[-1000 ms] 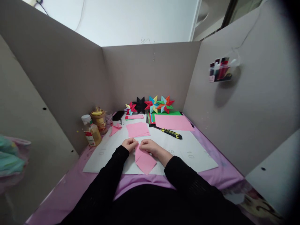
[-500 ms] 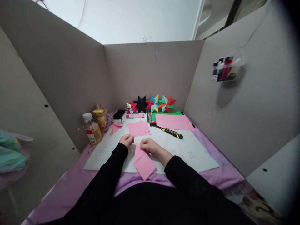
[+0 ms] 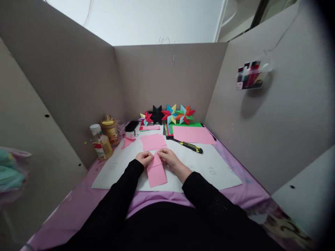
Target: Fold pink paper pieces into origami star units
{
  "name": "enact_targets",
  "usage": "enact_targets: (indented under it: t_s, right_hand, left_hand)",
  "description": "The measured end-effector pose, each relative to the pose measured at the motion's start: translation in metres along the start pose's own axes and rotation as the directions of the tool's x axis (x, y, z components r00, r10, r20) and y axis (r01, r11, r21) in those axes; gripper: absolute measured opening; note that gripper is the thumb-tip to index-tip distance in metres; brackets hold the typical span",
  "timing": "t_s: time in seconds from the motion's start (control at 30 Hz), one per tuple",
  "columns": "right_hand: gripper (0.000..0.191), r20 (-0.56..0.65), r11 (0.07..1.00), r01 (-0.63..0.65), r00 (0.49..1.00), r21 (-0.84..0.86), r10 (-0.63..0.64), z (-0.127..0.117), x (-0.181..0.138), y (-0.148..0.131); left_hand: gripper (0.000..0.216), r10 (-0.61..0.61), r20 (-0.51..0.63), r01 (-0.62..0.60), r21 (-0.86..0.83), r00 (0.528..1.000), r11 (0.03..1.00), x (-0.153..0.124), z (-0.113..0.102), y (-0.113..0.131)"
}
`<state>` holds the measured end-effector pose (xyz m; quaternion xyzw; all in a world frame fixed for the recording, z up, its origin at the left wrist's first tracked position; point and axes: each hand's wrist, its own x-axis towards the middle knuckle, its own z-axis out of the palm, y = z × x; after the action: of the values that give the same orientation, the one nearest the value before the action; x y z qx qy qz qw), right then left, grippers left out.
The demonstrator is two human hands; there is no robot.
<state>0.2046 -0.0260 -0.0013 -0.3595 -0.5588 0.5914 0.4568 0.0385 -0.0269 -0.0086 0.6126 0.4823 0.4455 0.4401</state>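
Pink folded paper (image 3: 157, 176) is being pinched by the left hand (image 3: 145, 158) and right hand (image 3: 169, 157), uneven pulling possibly skewing its fold (image 3: 156, 166)

- We've got room to slide our right hand (image 3: 169, 158) rightward over the white sheet (image 3: 201, 179)
- Cutter (image 3: 193, 147) lies ahead-right, kinda in our way
- Bottle (image 3: 102, 144) and jar (image 3: 111, 132) block us front-left

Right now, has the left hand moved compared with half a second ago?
Yes: judged against the utility knife, the left hand has shifted right, to the folded pink paper.
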Motion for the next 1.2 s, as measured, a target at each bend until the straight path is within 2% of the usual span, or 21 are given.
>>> enact_targets:
  t_s: [0.17,0.37,0.47,0.57,0.7,0.87,0.93,1.03,1.07,1.2]
  right_hand:
    - [0.020,-0.021,0.999,0.037,0.999,-0.011,-0.037,0.003,0.005,0.008]
    - [0.013,-0.222,0.995,0.022,0.975,0.093,-0.001,-0.009,0.013,-0.001]
    - [0.018,-0.137,0.993,-0.009,0.990,0.119,0.025,-0.007,0.010,-0.001]
    - [0.022,0.001,0.998,-0.008,1.000,0.068,0.008,0.002,0.006,0.006]
    - [0.023,-0.047,1.000,0.020,0.999,0.022,-0.019,0.004,0.008,0.011]
    - [0.026,-0.198,0.993,-0.008,0.980,0.122,0.032,-0.009,0.012,-0.003]
    - [0.028,-0.166,0.993,-0.015,0.986,0.117,0.035,-0.009,0.009,-0.007]
    - [0.031,0.010,0.998,-0.044,0.999,0.045,0.044,0.000,0.002,-0.005]
    - [0.033,0.032,0.999,-0.034,0.999,0.024,0.033,0.003,0.001,-0.003]
    - [0.038,-0.110,1.000,0.025,0.994,0.018,-0.023,0.001,0.004,0.003]
  left_hand:
    - [0.019,0.012,0.062,-0.015,0.049,0.998,0.999,-0.003,0.001,0.004]
    - [0.017,0.005,0.089,-0.009,0.053,0.996,0.999,-0.007,0.002,0.006]
    - [0.018,0.003,0.019,-0.004,0.053,1.000,0.999,-0.006,0.003,0.007]
    - [0.020,0.016,0.023,-0.018,0.069,1.000,0.997,-0.005,0.004,0.006]
    - [0.019,0.047,0.075,-0.055,0.100,0.996,0.993,-0.004,0.004,0.003]
    - [0.019,0.022,0.077,-0.029,0.083,0.997,0.996,-0.005,0.003,0.004]
    - [0.019,0.012,0.021,-0.014,0.070,1.000,0.997,-0.006,0.003,0.007]
    - [0.019,0.035,-0.057,-0.031,0.063,0.998,0.998,-0.006,0.003,0.011]
    - [0.020,0.036,-0.056,-0.033,0.059,0.998,0.998,-0.006,0.003,0.011]
    - [0.020,-0.014,0.052,0.011,0.047,0.999,0.999,-0.006,0.003,0.007]
